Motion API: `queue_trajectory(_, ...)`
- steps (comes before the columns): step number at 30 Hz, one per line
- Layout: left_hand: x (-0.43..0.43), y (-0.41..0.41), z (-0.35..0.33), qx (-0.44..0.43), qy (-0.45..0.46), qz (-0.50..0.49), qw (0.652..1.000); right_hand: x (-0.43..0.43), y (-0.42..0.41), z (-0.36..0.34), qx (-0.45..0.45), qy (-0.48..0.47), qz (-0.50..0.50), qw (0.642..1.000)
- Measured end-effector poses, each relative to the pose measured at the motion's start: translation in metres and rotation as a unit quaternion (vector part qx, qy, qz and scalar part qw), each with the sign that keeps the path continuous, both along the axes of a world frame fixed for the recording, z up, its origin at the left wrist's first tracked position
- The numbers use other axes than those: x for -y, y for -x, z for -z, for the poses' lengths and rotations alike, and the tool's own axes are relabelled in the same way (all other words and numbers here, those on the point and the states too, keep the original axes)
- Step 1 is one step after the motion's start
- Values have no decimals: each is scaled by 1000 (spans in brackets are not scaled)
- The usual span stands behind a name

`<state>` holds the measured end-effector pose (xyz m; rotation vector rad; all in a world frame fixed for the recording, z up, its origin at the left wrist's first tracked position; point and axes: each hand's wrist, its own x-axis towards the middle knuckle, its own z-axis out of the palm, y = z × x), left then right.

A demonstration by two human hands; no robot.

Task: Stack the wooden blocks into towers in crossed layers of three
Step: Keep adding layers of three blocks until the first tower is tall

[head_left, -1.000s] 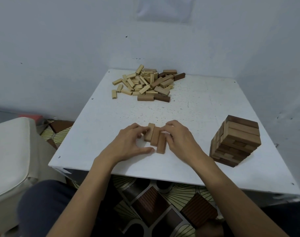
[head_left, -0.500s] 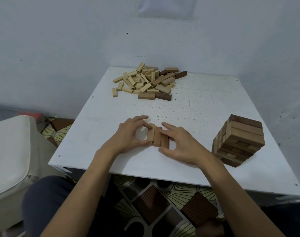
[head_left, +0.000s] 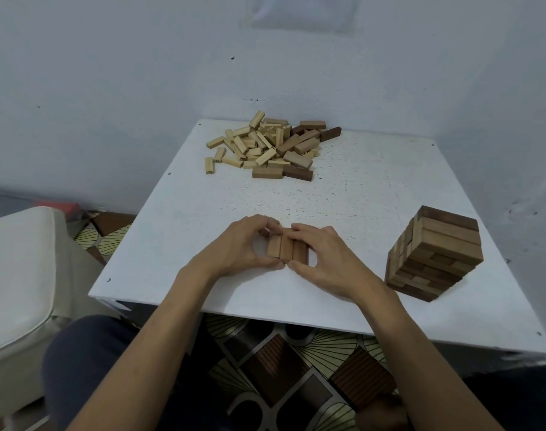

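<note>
Three brown wooden blocks point(head_left: 286, 250) lie side by side as one flat layer near the front of the white table point(head_left: 178, 219). My left hand point(head_left: 237, 248) curls round the layer's left side, thumb at the near end and fingers at the far end. My right hand point(head_left: 323, 259) mirrors it on the right side, pinching the blocks between thumb and fingers. A finished tower point(head_left: 433, 253) of crossed brown layers stands at the right. A loose pile of light and dark blocks point(head_left: 267, 147) lies at the far edge of the table.
Grey walls close in behind and to the right of the table. A white cushioned seat point(head_left: 16, 275) stands at the left. A patterned floor point(head_left: 290, 368) shows below the table's front edge, between my arms.
The three blocks were staggered a second ago; both hands have squeezed them together into an even, aligned row. The hands now close round both sides of the layer.
</note>
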<state>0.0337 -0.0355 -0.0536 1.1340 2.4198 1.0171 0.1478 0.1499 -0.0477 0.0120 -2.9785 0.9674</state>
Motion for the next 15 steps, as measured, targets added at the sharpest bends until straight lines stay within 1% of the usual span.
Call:
queue_trajectory(8, -2, -1, -3, 5, -3, 8, 1000, -6, 7, 2, 14, 29, -1, 999)
queue_trajectory(12, -3, -2, -4, 0, -1, 11, 1000, -8, 7, 0, 33, 31, -14, 999)
queue_trajectory(15, -3, -3, -4, -10, 5, 11, 1000, -9, 8, 0, 30, 48, -15, 998)
